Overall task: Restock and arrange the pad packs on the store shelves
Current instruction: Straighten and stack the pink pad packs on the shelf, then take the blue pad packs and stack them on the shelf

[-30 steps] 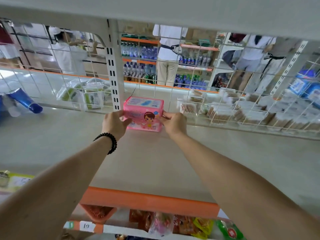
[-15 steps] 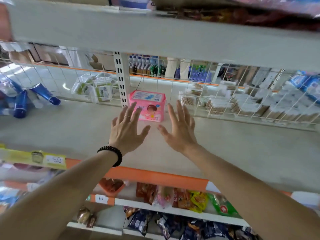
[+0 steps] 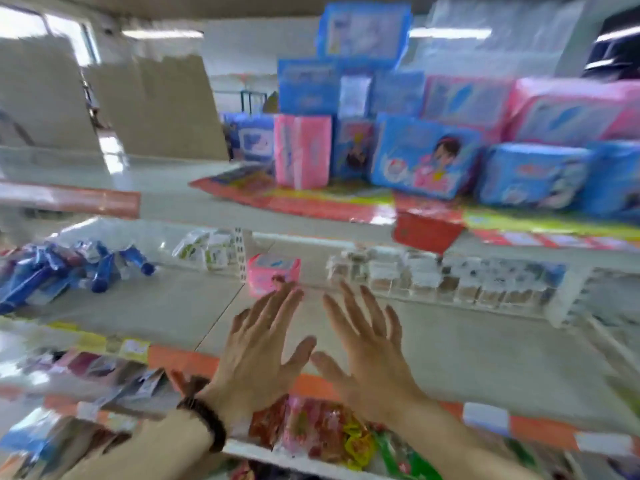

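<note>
L hand (image 3: 258, 351): fingers spread and straight, nothing held; dark bead bracelet (image 3: 204, 419) at wrist. R hand (image 3: 369, 355): likewise splayed flat, nothing gripped. Both are held palm-down above the front of the middle shelf (image 3: 467, 348), thumbs nearly meeting. Frame is motion-blurred, so contact w/ shelf surface cannot be told.

Pink pad pack (image 3: 273, 273): seen at 12 o'clock from L fingertips, standing alone near back of middle shelf, beside a slotted upright (image 3: 239, 254). No hand is on it. It is judged as placed.

Outward:
- 10 o'clock: blue tubes (image 3: 69, 268) heaped on same shelf; small white-green packets (image 3: 204, 251) behind.
- 2 o'clock: row of small clear packs (image 3: 433, 277) along back of shelf, contents unclear.
- 12–1 o'clock, shelf above: pad-pack stock (image 3: 426, 155) piled loosely, blue and pink, some upright, some flat, stacked two and three high.
- 6 o'clock, lower shelf: snack bags (image 3: 322, 434), not task-related.

Step in hand (judged): between packs; one pack set down, hands free, view tilted up toward the stock pile.

Next move calls for: a reach up to the upper shelf, one pack to be gripped w/ both hands or one, w/o toppling the loose stack; then to be set touching the lone pink pack, same facing, so a row is begun.
</note>
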